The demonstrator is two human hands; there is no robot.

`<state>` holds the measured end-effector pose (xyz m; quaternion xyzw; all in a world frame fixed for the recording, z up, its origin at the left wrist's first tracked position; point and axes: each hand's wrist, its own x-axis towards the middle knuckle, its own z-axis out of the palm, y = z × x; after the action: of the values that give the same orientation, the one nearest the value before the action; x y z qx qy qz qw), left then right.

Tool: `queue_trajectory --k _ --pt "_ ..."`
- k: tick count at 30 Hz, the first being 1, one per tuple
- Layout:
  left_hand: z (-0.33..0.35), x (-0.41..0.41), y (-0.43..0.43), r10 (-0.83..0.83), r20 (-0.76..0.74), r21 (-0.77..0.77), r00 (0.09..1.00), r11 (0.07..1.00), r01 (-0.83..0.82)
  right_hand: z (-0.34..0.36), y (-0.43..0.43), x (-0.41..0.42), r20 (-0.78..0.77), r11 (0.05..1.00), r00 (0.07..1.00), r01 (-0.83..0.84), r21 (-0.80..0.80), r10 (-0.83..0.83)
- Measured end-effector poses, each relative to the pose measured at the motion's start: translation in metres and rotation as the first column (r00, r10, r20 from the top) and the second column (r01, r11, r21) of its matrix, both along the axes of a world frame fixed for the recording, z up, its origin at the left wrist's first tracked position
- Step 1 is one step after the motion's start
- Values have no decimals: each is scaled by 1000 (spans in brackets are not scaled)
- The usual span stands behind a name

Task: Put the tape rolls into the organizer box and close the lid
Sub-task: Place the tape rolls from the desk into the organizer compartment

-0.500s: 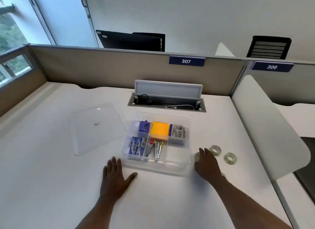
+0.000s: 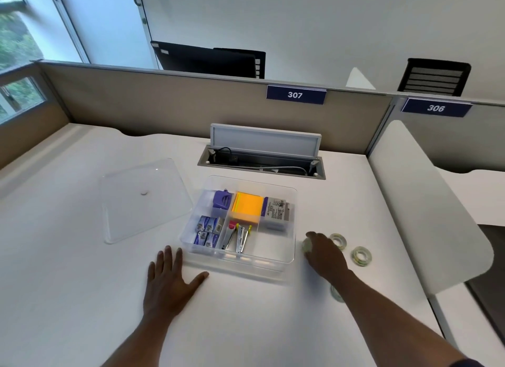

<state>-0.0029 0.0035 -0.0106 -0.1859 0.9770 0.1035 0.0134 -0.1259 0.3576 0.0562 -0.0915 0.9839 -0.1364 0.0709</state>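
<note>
One tape roll (image 2: 306, 245) seemingly gripped by R hand (image 2: 325, 254); L hand (image 2: 166, 282) flat, open.

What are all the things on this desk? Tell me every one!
organizer box: 1, clear, desk middle, open
lid: 1, clear, flat on desk, left of box
tape rolls: 4 seen, clear-greenish, right of box; one under right hand, one partly hidden by forearm
sticky notes: 1 pad, orange-yellow, in box
staplers: 2, silver, in box front
staple boxes: several, blue, in box front-left
cable hatch: 1, grey, open, behind box
left hand: flat on desk
right hand: on a tape roll
</note>
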Motion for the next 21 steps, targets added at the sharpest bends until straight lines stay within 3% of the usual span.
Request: queue_trajectory --k 4,8,11,14,21 --pt "-2 -1 -1 4 1 -9 1000 1000 -4 16 -21 -18 -152 978 981 90 -187 -120" --pt "-3 -2 0 13 -6 -7 1000 1000 -13 30 -44 -32 -198 964 980 -85 -252 35" --pt "-3 -2 -1 16 -21 4 1000 1000 -16 32 -61 -33 -178 941 960 -252 -226 215" --pt "-2 -1 0 17 -30 5 999 1000 -17 25 -73 -30 -122 935 947 -315 -164 298" --pt "-2 -1 0 21 -43 16 999 1000 -20 8 -84 -24 -5 945 945 -327 10 327"
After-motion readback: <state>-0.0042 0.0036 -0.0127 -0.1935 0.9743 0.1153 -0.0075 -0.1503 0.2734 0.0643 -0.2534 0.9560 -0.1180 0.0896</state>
